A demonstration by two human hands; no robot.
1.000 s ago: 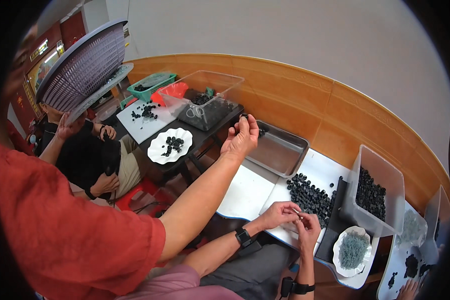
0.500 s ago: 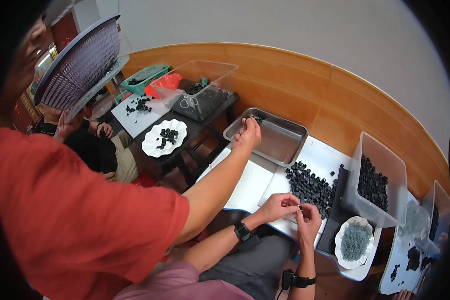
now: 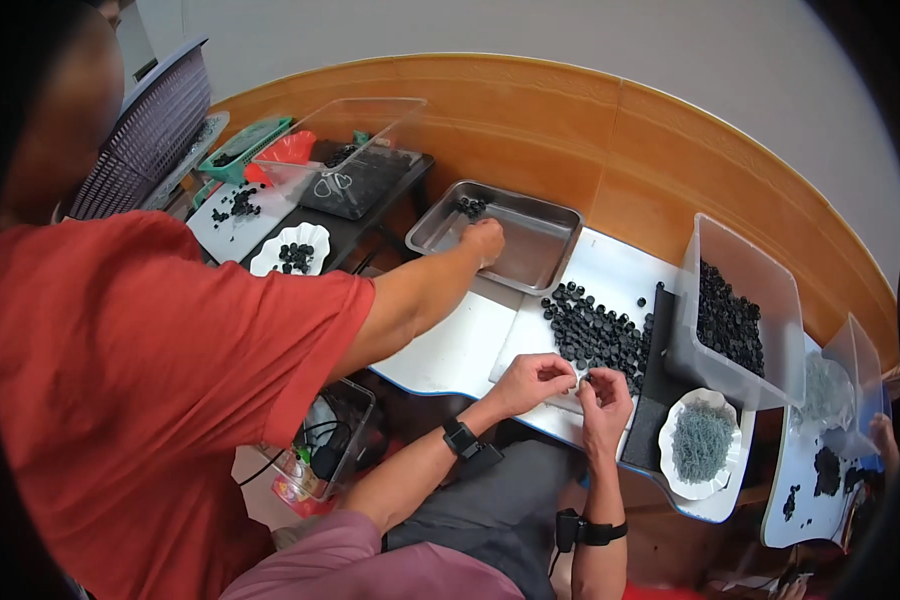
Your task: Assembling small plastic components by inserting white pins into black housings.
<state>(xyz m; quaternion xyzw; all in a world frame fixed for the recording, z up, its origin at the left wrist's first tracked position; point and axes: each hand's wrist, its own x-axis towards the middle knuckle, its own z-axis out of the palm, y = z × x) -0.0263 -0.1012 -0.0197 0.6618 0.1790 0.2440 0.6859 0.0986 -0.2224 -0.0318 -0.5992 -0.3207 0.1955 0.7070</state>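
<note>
White table (image 3: pixel 450 350) (wood wall (image 3: pixel 570 130) behind); both hands (image 3: pixel 570 385) pinch sm. black part (image 3: pixel 587 378).

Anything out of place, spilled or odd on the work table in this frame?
Nothing stands out. The black caps lie loose in a pile on the white table, not spilled over its edge. The left hand and right hand pinch a small part together. Another person's hand reaches into the steel tray.

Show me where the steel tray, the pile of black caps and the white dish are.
steel tray (image 3: pixel 545 262): head view, bare floor.
pile of black caps (image 3: pixel 595 332): head view, middle.
white dish (image 3: pixel 670 462): head view, left rim.
</note>
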